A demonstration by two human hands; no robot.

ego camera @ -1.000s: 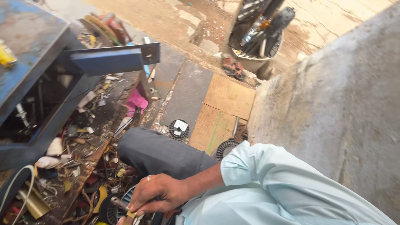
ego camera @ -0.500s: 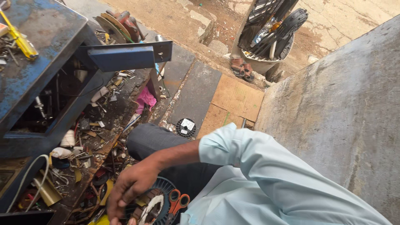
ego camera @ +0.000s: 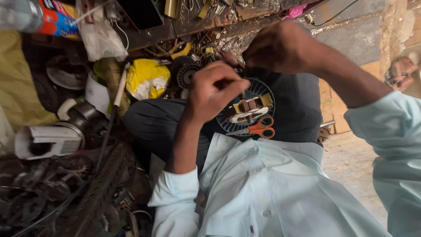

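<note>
Motor stator, a round finned disc with copper-wound core, rests on the seated person's lap, steadied there for close work, orange-handled scissors lying on its near edge. Left hand, fingers curled, its grip pinching something too small to identify above the disc. Right hand arches over the far rim, grip closed. Beyond, yellow bag among scrap.

Crumpled yellow packet mid-clutter; red-blue, perhaps labelled, package top-left.
</note>
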